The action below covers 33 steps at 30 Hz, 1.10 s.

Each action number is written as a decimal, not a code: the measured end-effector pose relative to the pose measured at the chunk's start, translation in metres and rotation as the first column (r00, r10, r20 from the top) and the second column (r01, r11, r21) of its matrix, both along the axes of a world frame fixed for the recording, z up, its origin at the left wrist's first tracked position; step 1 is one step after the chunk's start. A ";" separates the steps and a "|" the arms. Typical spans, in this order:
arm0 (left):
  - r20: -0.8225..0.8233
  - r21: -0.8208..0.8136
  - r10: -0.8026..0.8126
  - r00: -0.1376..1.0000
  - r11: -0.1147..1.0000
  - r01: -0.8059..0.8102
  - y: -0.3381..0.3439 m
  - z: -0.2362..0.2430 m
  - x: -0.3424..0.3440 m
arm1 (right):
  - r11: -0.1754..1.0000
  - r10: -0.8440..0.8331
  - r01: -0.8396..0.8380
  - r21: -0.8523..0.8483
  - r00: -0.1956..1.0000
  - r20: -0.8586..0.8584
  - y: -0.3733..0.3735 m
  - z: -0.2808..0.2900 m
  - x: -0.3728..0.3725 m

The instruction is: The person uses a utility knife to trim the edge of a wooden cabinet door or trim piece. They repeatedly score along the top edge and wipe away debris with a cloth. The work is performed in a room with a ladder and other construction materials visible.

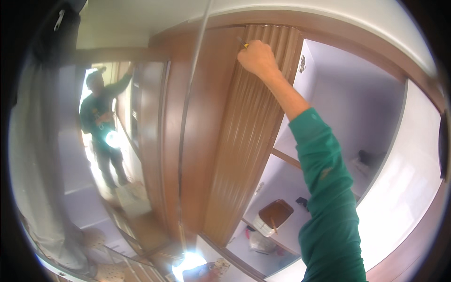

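My right hand (257,57) is raised high and closed around a thin tool (245,45) with a yellow part and a dark tip. It is against the upper end of a fluted brown panel (249,136), the tip pointing up and left at the smooth brown wood beside it. What kind of tool this is I cannot make out. At the lower edge, my left hand (199,271) shows only in part, closed on a glaring lamp (188,264). The glare hides most of its fingers. A mirror reflection (101,110) repeats my raised arm and the lamp at waist height.
Right of the panel stand open cupboard compartments with pale walls (347,89). On a lower shelf sits a white tub (265,221) of brown stuff, a stick-like handle leaning in it. A small black object (302,202) lies beside it. A white door (399,174) stands at right.
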<state>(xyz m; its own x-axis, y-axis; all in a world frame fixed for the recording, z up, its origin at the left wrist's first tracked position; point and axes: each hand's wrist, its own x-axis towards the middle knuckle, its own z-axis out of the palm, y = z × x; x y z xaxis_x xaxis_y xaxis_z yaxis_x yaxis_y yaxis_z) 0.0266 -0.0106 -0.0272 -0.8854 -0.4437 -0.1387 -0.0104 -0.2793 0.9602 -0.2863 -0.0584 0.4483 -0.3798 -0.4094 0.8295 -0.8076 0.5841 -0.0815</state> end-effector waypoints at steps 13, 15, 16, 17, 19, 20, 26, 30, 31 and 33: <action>0.086 -0.005 0.219 0.972 0.976 -0.220 0.001 0.009 0.031 | 0.993 0.028 -0.008 -0.122 0.987 0.160 -0.027 0.020 0.001; 0.091 -0.003 0.232 0.968 0.973 -0.233 0.003 0.010 0.031 | 0.991 0.020 0.002 -0.137 0.987 0.159 -0.027 0.020 -0.001; 0.076 -0.007 0.248 0.966 0.969 -0.248 0.003 0.010 0.031 | 0.991 0.026 -0.006 -0.135 0.988 0.149 -0.027 0.020 -0.003; 0.062 -0.010 0.261 0.963 0.965 -0.261 0.004 0.011 0.031 | 0.991 0.024 -0.005 -0.135 0.989 0.145 -0.028 0.020 -0.004; 0.053 -0.023 0.268 0.962 0.963 -0.268 0.004 0.013 0.030 | 0.990 0.038 -0.019 -0.138 0.990 0.136 -0.026 0.021 -0.009; 0.058 -0.031 0.264 0.963 0.964 -0.263 0.004 0.014 0.030 | 0.989 0.056 -0.038 -0.140 0.990 0.129 -0.026 0.022 -0.010; 0.128 -0.081 0.280 0.951 0.959 -0.271 0.002 0.015 0.027 | 0.987 0.085 -0.062 -0.148 0.984 0.153 -0.028 0.026 -0.011; 0.136 -0.056 0.279 0.951 0.960 -0.274 0.001 0.009 0.026 | 0.985 0.087 -0.064 -0.162 0.986 0.140 -0.031 0.024 -0.011; 0.128 -0.056 0.279 0.952 0.960 -0.274 0.000 0.007 0.026 | 0.984 0.083 -0.059 -0.170 0.988 0.133 -0.032 0.024 -0.011; 0.110 -0.055 0.278 0.954 0.960 -0.274 -0.002 0.002 0.026 | 0.981 0.072 -0.049 -0.188 0.990 0.121 -0.033 0.024 -0.012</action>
<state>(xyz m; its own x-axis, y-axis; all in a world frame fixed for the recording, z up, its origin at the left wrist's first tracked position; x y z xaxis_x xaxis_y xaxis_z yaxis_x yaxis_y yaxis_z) 0.0523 -0.0125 -0.0250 -0.7066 -0.6755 -0.2109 -0.0497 -0.2499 0.9670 -0.2984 -0.0912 0.4723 -0.4653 -0.2800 0.8397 -0.8174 0.4998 -0.2864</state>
